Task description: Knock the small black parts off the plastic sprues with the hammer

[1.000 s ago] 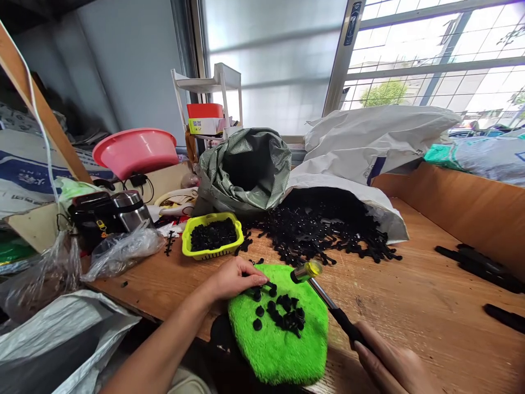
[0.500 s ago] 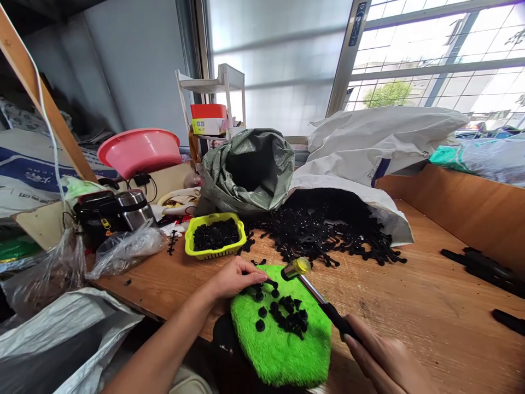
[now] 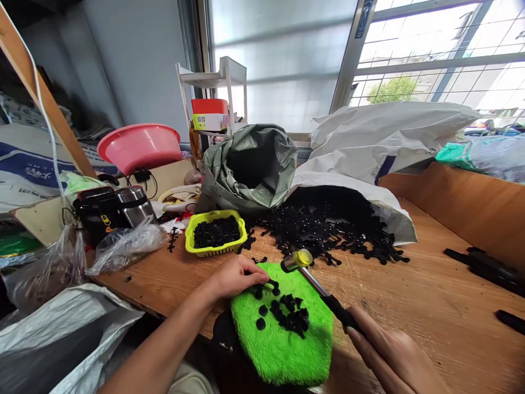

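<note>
1. At the lower centre of the frame, I have my left hand (image 3: 241, 276) with its grip pinching a black strip (image 3: 273, 284); thumb and forefinger press together on it, and its near end is covered by my fingers.
2. The strip's free end juts out to the right of that grip, over the upper left part of a green fuzzy pad (image 3: 287, 358).
3. At the lower right, my right hand (image 3: 388, 345) has its grip wrapped around the dark handle of a mallet (image 3: 315, 281). The mallet slants up and left, its yellow-faced head (image 3: 296, 261) over the pad's upper edge, to the right of the strip and apart from it.
4. Just below the strip, I see two round black pieces (image 3: 261, 324) lying on the pad, with a cluster of black pieces (image 3: 293, 316) to their right.
5. Left of centre, a yellow basket (image 3: 197, 250) filled with small black parts stands on the worktop (image 3: 410, 306), above my left hand in the frame.
6. Right of that basket, a heap of black branched parts (image 3: 324, 230) spills from a white sack (image 3: 361, 145), beside a grey-green sack (image 3: 283, 183).
</note>
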Motion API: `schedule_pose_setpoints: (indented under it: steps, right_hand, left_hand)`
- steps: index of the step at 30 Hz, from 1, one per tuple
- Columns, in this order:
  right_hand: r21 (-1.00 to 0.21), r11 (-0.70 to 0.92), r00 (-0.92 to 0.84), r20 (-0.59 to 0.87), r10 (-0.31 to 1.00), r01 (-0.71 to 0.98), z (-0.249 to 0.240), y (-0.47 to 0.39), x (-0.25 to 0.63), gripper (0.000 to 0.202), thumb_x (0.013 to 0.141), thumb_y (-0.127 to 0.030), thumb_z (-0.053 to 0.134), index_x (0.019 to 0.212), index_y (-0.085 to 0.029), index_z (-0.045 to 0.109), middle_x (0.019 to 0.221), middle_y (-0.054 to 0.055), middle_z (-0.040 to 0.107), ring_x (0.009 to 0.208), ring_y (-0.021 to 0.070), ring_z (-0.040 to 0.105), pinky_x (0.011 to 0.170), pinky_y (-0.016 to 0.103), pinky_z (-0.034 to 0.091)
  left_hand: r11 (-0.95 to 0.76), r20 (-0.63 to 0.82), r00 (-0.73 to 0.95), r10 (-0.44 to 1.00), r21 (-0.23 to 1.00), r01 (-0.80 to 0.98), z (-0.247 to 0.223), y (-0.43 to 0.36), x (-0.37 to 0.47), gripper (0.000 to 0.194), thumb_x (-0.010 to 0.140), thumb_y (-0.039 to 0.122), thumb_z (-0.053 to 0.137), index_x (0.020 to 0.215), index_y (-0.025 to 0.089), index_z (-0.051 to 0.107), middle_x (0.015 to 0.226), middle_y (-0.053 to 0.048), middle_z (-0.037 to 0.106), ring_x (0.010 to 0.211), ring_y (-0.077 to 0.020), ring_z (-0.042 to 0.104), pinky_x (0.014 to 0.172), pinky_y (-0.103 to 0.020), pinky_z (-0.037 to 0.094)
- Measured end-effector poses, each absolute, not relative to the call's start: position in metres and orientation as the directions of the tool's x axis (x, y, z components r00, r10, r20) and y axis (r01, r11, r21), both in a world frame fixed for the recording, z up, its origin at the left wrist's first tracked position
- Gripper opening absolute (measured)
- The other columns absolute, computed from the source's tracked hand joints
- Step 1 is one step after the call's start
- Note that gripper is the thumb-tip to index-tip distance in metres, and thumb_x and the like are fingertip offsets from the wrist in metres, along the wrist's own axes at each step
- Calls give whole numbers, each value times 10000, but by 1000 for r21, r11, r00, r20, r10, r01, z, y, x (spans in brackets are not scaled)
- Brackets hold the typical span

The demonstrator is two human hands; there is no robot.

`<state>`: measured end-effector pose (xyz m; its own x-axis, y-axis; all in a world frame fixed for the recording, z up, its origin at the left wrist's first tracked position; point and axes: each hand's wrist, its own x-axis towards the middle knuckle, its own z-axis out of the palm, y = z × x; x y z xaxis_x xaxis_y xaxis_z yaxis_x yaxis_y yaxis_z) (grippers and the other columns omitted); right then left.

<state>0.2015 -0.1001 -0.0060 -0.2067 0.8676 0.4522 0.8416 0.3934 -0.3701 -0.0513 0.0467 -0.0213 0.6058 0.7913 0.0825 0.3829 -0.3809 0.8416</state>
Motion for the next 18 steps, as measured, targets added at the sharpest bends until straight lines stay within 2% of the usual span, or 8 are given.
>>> schedule_pose_setpoints:
  steps: [5, 10, 14, 18]
  right_hand:
    - [-239, 359, -291, 280, 915, 902, -1, -94, 199, 449, 934, -377, 154, 917, -203, 567, 564, 36, 598, 497, 243, 600, 424, 296, 444]
    - [-264, 360, -234, 408, 882, 895, -6, -92, 202, 360, 951, -368, 189, 924, -228, 519, 653, 36, 615, 604, 235, 615, 452, 270, 425]
    - [-206, 345, -260, 350, 900, 916, -8, -92, 202, 393, 941, -368, 188, 864, -219, 544, 529, 13, 568, 451, 234, 575, 381, 279, 390]
    - [-257, 380, -250, 423, 871, 889, -2, -96, 198, 369, 951, -351, 174, 890, -215, 511, 666, 46, 626, 589, 235, 616, 444, 267, 419]
  left_hand:
    - [-432, 79, 620, 780, 785, 443, -21, 48, -51, 373, 752, 443, 539, 850, 132, 721, 770, -53, 705, 630, -135, 560, 557, -201, 380]
    - [-453, 82, 638, 766, 772, 446, -21, 48, -50, 399, 755, 465, 527, 870, 133, 716, 775, -52, 701, 626, -126, 553, 552, -195, 368]
    - [-494, 100, 632, 768, 721, 486, -18, 46, -50, 352, 764, 435, 524, 848, 154, 720, 757, -40, 700, 640, -127, 563, 575, -194, 366]
    - [-538, 137, 639, 757, 686, 490, -11, 42, -51, 330, 781, 424, 508, 841, 179, 720, 786, -28, 704, 674, -132, 576, 605, -196, 365]
